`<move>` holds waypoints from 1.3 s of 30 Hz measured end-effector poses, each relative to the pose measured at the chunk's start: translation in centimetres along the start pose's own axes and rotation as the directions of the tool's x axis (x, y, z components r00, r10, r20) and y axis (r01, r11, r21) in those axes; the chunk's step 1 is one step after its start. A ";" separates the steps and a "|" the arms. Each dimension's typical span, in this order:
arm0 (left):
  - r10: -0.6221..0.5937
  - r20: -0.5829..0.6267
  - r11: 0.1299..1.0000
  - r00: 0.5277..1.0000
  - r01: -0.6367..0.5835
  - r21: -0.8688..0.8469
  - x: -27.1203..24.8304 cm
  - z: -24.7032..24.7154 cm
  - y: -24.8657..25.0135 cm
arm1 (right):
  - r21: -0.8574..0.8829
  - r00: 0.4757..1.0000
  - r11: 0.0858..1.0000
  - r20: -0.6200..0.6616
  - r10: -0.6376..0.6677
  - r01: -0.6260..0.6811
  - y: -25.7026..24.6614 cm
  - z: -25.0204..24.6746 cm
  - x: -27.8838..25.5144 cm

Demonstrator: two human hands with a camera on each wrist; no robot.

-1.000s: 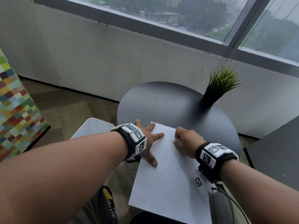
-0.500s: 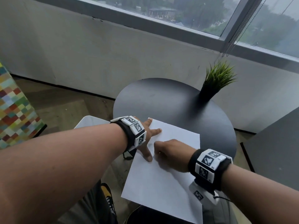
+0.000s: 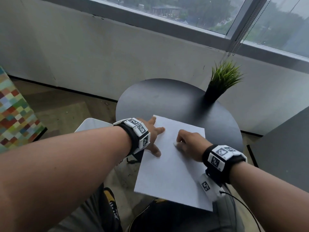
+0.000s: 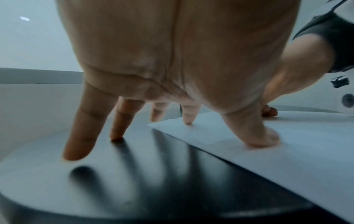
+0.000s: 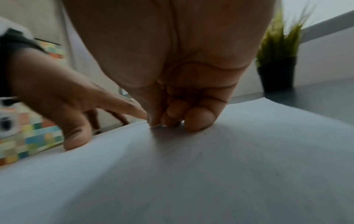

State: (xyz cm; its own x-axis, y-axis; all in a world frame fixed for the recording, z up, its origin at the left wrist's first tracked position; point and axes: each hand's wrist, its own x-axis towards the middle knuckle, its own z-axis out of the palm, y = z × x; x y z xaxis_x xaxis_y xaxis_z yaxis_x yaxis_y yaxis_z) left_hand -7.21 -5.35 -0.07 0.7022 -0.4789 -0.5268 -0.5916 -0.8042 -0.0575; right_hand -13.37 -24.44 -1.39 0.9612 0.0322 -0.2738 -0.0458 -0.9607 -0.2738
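Here, L hand (image 3: 153, 136) spread on white paper (image 3: 167, 178), R hand (image 3: 190, 144) curled atop

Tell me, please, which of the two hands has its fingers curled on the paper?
The right hand: its fingers are curled onto the paper, while the left hand spreads straight fingers.
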 end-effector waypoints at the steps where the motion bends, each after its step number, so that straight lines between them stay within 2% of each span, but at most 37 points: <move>1: 0.012 -0.017 1.000 1.000 -0.012 -0.013 -0.1 0.3 -0.1 | 0.011 0.999 0.999 -0.010 0.040 -0.040 0.3 -0.2 0.5; 5: 0.030 0.004 0.999 1.000 -0.030 -0.045 -0.3 2.1 -1.1 | 0.037 0.992 0.992 -0.031 0.125 -0.124 0.0 -0.5 1.3; 7: 0.028 0.010 0.998 1.000 -0.027 -0.053 -0.7 2.5 -1.4 | -0.037 0.994 0.994 -0.046 0.101 -0.102 -1.5 0.0 1.0; 9: 0.036 0.006 0.997 0.999 -0.036 -0.062 -0.8 2.5 -1.4 | -0.102 0.999 0.994 -0.007 -0.044 0.043 -3.9 1.1 0.0; 11: 0.049 0.002 0.998 0.999 -0.049 -0.049 -0.9 2.3 -1.3 | -0.130 0.967 0.960 0.089 -0.239 0.249 -6.2 2.1 -1.5; 12: 0.052 0.004 0.998 0.999 -0.052 -0.045 -1.0 2.3 -1.3 | -0.126 0.949 0.944 0.127 -0.290 0.305 -6.5 2.2 -1.7; 13: 0.052 0.009 0.997 0.999 -0.052 -0.050 -1.0 2.3 -1.3 | -0.120 0.947 0.945 0.139 -0.288 0.305 -6.1 1.9 -1.3; 15: 0.047 0.019 0.996 0.999 -0.046 -0.074 -1.0 2.2 -1.3 | -0.100 0.988 0.985 0.072 -0.135 0.142 -4.4 0.8 0.2; 17: 0.043 0.028 0.996 0.999 -0.040 -0.083 -0.8 2.2 -1.2 | -0.112 1.000 0.994 -0.027 -0.014 0.011 -3.2 0.2 1.0; 19: 0.044 0.025 0.995 0.999 -0.042 -0.088 -0.4 2.2 -1.2 | -0.142 0.995 0.986 -0.019 -0.095 0.092 -4.4 0.8 0.4; 21: 0.047 0.020 0.996 0.999 -0.046 -0.075 -0.2 2.3 -1.2 | -0.133 0.961 0.952 0.066 -0.268 0.275 -6.3 2.2 -1.2; 22: 0.048 0.022 0.997 0.999 -0.047 -0.060 -0.2 2.2 -1.2 | -0.118 0.943 0.938 0.106 -0.315 0.327 -6.4 2.4 -1.7; 23: 0.049 0.026 0.998 0.998 -0.048 -0.050 -0.1 2.1 -1.1 | -0.111 0.941 0.937 0.118 -0.318 0.330 -6.0 2.2 -1.7; 24: 0.050 0.031 0.998 0.998 -0.048 -0.048 -0.1 2.0 -1.0 | -0.113 0.957 0.953 0.106 -0.270 0.281 -5.0 1.6 -1.2; 27: 0.036 0.044 0.999 0.998 -0.034 -0.038 0.0 1.7 -0.6 | -0.095 0.999 0.995 -0.024 -0.023 0.020 -2.2 0.3 0.5; 28: 0.035 0.040 0.999 0.999 -0.034 -0.029 0.0 1.6 -0.5 | -0.107 0.999 0.994 -0.050 -0.018 0.013 -2.2 0.4 0.5; 29: 0.039 0.033 0.999 0.999 -0.038 -0.021 0.1 1.5 -0.4 | -0.134 0.997 0.989 -0.040 -0.068 0.062 -2.7 0.9 0.2; 32: 0.044 0.039 0.999 0.998 -0.044 0.000 0.0 1.3 -0.4 | -0.132 0.951 0.945 0.118 -0.286 0.301 -4.3 2.2 -1.4; 34: 0.037 0.044 0.999 0.998 -0.037 0.005 -0.1 1.2 -0.4 | -0.097 0.966 0.965 0.111 -0.231 0.242 -3.0 1.1 -0.8; 35: 0.036 0.040 0.999 0.999 -0.036 0.007 -0.1 1.2 -0.4 | -0.089 0.988 0.986 0.066 -0.138 0.144 -1.9 0.4 -0.1; 37: 0.036 0.040 0.999 0.999 -0.037 0.012 -0.1 1.2 -0.3 | -0.093 0.999 0.996 -0.049 -0.009 0.004 -0.2 -0.3 0.6; 39: 0.035 0.049 0.999 0.998 -0.036 0.025 -0.1 1.0 -0.4 | -0.125 0.993 0.987 -0.049 -0.108 0.102 -0.8 0.3 -0.1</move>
State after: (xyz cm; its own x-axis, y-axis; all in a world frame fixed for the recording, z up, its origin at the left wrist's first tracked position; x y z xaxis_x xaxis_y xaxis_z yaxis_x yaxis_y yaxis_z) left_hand -7.47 -4.60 -0.84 0.6609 -0.4892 -0.5691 -0.6264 -0.7772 -0.0594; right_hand -13.46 -23.58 -1.39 0.9727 0.1226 -0.1968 0.0864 -0.9793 -0.1830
